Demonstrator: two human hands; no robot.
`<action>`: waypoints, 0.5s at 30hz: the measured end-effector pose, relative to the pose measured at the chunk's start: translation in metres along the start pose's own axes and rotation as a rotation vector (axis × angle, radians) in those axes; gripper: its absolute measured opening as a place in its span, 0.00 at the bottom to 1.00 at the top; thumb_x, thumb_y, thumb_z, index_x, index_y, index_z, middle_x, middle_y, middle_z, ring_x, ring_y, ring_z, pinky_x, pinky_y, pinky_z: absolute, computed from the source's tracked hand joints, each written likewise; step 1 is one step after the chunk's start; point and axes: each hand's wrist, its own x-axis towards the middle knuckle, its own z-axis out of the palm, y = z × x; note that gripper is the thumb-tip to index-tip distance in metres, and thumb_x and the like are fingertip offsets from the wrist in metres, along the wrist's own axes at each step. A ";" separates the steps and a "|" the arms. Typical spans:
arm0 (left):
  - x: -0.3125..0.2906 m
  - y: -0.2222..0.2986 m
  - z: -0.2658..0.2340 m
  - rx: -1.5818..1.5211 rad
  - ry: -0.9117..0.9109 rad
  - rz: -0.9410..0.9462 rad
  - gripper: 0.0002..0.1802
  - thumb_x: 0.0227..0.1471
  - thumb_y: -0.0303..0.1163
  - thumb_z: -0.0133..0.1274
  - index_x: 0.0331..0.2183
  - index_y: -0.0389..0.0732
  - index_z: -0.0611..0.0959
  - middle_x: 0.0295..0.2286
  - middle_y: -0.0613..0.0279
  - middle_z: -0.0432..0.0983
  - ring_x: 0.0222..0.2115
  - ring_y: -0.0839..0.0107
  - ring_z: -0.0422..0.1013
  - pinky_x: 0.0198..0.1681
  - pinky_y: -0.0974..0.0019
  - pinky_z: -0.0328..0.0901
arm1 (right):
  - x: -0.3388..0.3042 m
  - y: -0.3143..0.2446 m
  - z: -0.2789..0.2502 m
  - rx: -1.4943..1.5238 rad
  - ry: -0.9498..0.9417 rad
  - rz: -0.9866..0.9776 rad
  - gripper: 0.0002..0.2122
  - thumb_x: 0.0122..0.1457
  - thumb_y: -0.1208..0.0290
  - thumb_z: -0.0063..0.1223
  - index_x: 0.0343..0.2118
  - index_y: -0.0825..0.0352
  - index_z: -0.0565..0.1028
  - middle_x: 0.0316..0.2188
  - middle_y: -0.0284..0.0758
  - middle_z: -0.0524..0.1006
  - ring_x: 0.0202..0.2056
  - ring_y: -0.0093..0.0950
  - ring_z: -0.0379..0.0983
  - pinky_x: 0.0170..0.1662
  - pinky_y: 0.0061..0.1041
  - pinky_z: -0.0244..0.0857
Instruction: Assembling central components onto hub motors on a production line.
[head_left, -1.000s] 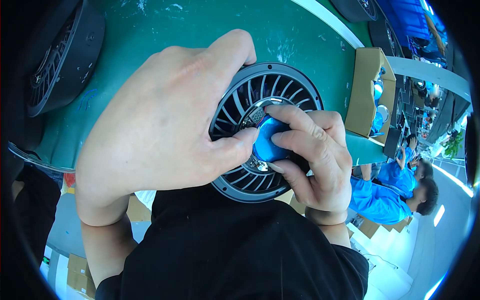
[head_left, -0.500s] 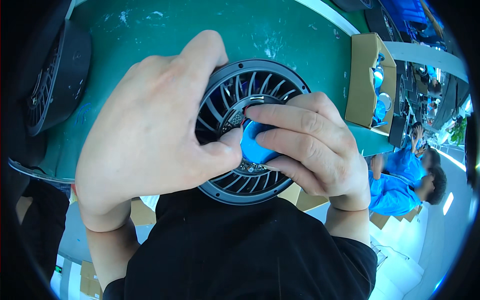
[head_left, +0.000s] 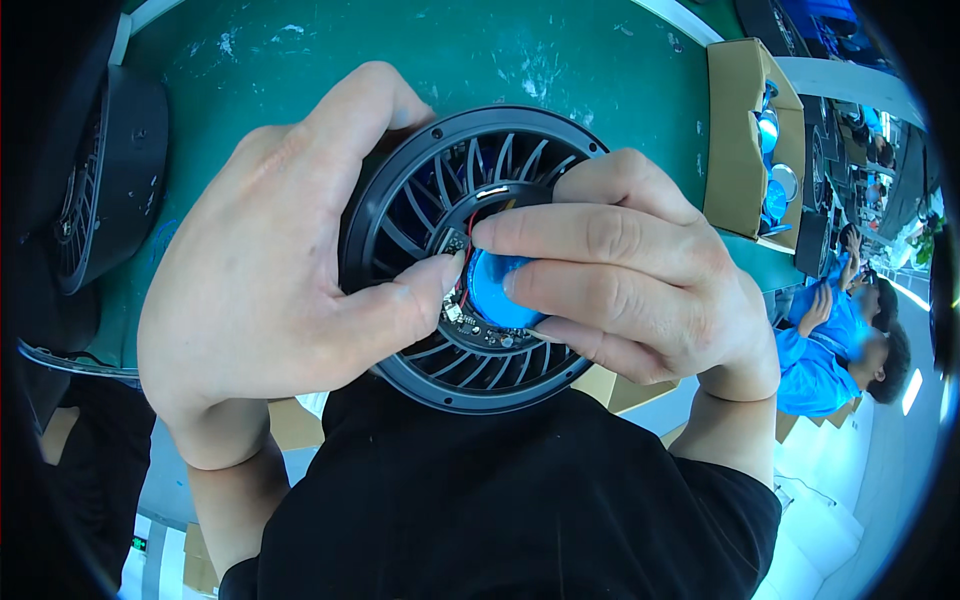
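Note:
A round black ribbed housing (head_left: 482, 404), like a fan grille, is held over the near edge of the table. My left hand (head_left: 250, 260) wraps its left rim, with the thumb reaching in to a small circuit board (head_left: 455, 241) near the hub. My right hand (head_left: 640, 275) pinches a shiny blue disc (head_left: 490, 292) over the middle of the housing, slightly tilted. Thin red wires (head_left: 471, 226) run beside the disc, close to my right fingertips. Below the disc more board parts (head_left: 490, 334) show. My right fingers and palm hide the housing's right side.
On the green table (head_left: 480, 60), a cardboard box (head_left: 728, 140) with several blue discs (head_left: 775, 195) stands at the right. Another black housing (head_left: 130, 175) stands on edge at the left. People in blue (head_left: 825, 360) are farther off at the right.
The housing, with both hands on it, has shifted a little left. The blue disc has tilted slightly, and more of the board shows beside my left thumb.

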 end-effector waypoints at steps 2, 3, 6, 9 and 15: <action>-0.002 0.003 -0.001 -0.061 -0.028 -0.078 0.29 0.48 0.37 0.63 0.45 0.30 0.70 0.33 0.50 0.78 0.33 0.69 0.74 0.39 0.68 0.67 | 0.001 -0.001 0.000 0.001 -0.003 -0.007 0.13 0.45 0.70 0.65 0.35 0.66 0.80 0.42 0.40 0.81 0.35 0.35 0.71 0.37 0.29 0.68; -0.003 0.002 -0.001 -0.061 -0.025 -0.081 0.29 0.48 0.37 0.63 0.45 0.30 0.70 0.33 0.50 0.78 0.33 0.69 0.74 0.39 0.68 0.67 | 0.003 -0.001 -0.001 0.005 -0.010 0.001 0.13 0.45 0.70 0.65 0.36 0.66 0.80 0.42 0.40 0.81 0.34 0.35 0.71 0.37 0.29 0.68; -0.004 -0.004 0.000 -0.052 -0.020 -0.008 0.28 0.50 0.36 0.63 0.46 0.30 0.70 0.33 0.50 0.78 0.33 0.71 0.74 0.38 0.69 0.67 | 0.004 0.000 -0.002 0.016 -0.030 0.015 0.14 0.44 0.71 0.65 0.36 0.66 0.80 0.42 0.39 0.81 0.34 0.34 0.70 0.37 0.29 0.68; -0.003 -0.007 -0.003 0.021 -0.016 0.067 0.27 0.51 0.35 0.63 0.46 0.30 0.70 0.32 0.51 0.77 0.33 0.71 0.74 0.37 0.70 0.67 | 0.002 0.004 -0.005 0.002 -0.057 -0.045 0.14 0.44 0.71 0.65 0.36 0.65 0.80 0.42 0.39 0.81 0.33 0.33 0.69 0.36 0.28 0.66; -0.006 -0.009 -0.003 0.007 0.000 0.079 0.26 0.51 0.36 0.62 0.45 0.31 0.71 0.31 0.53 0.77 0.32 0.72 0.75 0.37 0.70 0.67 | 0.005 0.004 -0.007 -0.022 -0.105 -0.074 0.14 0.44 0.70 0.65 0.36 0.64 0.80 0.42 0.37 0.81 0.33 0.32 0.68 0.35 0.28 0.66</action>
